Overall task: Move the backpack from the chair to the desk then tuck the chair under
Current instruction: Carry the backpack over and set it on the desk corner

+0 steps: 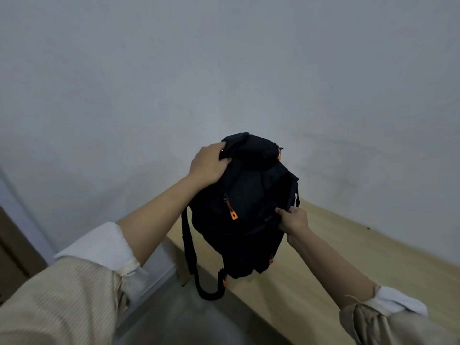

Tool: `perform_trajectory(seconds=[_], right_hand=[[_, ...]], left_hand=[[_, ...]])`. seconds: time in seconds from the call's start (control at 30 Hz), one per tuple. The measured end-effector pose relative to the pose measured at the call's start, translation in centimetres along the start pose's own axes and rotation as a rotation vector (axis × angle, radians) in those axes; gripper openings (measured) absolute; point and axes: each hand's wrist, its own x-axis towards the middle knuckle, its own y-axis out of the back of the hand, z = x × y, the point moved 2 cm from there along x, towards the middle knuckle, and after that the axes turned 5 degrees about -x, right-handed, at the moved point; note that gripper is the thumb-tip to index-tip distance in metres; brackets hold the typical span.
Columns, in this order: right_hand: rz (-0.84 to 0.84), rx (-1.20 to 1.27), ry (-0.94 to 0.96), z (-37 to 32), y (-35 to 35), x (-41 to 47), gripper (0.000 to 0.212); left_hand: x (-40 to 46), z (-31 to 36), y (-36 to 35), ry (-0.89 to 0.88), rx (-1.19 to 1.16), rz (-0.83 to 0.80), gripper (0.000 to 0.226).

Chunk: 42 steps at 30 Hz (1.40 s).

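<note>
A black backpack (245,207) with orange zipper pulls stands upright at the near left corner of the light wooden desk (348,257). My left hand (208,165) grips its top left edge. My right hand (293,220) pinches fabric on its right side. A black shoulder strap (190,255) hangs down past the desk's left edge. The chair is not in view.
A plain grey-white wall (224,70) rises behind the desk. Grey floor (189,317) lies below the desk's left edge. A brown door or panel edge (15,250) shows at the far left.
</note>
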Motion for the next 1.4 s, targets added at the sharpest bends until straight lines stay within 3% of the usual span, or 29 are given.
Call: perform_trajectory(seconds=[0.2, 0.37, 0.7, 0.87, 1.03, 1.17, 1.4], right_hand=[[0.139, 0.048, -0.025, -1.6, 0.8, 9.5, 0.024], [0.266, 0.031, -0.015, -2.7, 1.2, 15.7, 0.017], [0.537, 0.089, -0.161, 1.2, 2.3, 24.9, 0.023], [0.509, 0.072, -0.213, 2.1, 1.3, 28.4, 0.027], [0.443, 0.044, -0.223, 2.1, -2.5, 32.5, 0.028], [0.381, -0.018, -0.242, 2.5, -6.5, 34.7, 0.017], [0.32, -0.13, -0.234, 2.5, -14.4, 38.5, 0.017]], left_hand=[[11.2, -1.1, -6.3, -0.119, -0.045, -0.133, 0.003], [18.5, -2.5, -10.2, -0.209, -0.105, -0.248, 0.019], [26.3, -7.8, -22.1, -0.147, -0.292, -0.502, 0.034], [28.2, -12.5, -23.5, 0.017, -0.311, -0.524, 0.038], [31.9, -17.6, -24.3, 0.104, -0.263, -0.481, 0.027], [33.0, -23.2, -24.5, 0.206, -0.275, -0.504, 0.023], [35.9, -33.2, -23.9, 0.277, -0.275, -0.544, 0.033]])
